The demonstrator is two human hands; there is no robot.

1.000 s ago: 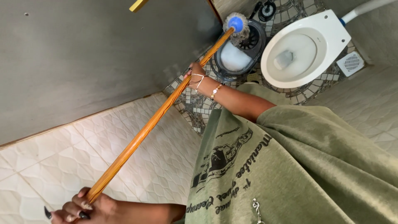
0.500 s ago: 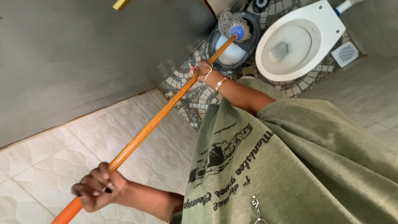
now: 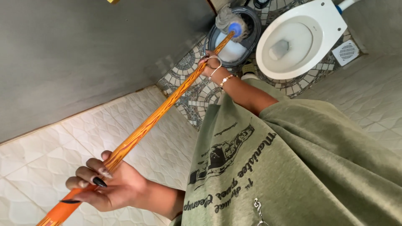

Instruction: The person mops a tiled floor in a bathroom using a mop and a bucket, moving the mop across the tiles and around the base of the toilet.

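Left hand [image 3: 109, 186] grips the low end of the wooden mop handle [image 3: 161, 109], fingers [image 3: 90, 171] curled round it. Right hand [image 3: 210, 65] holds the handle further up, fingers wrapped on it. Mop head [image 3: 231, 23] sits in the dark bucket [image 3: 250, 39], just beside the white toilet [image 3: 295, 37], on mosaic floor [image 3: 190, 98].

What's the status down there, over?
Left hand and right hand both grip the long orange wooden mop handle. Grey string mop head over dark round bucket. Nothing obstructing.
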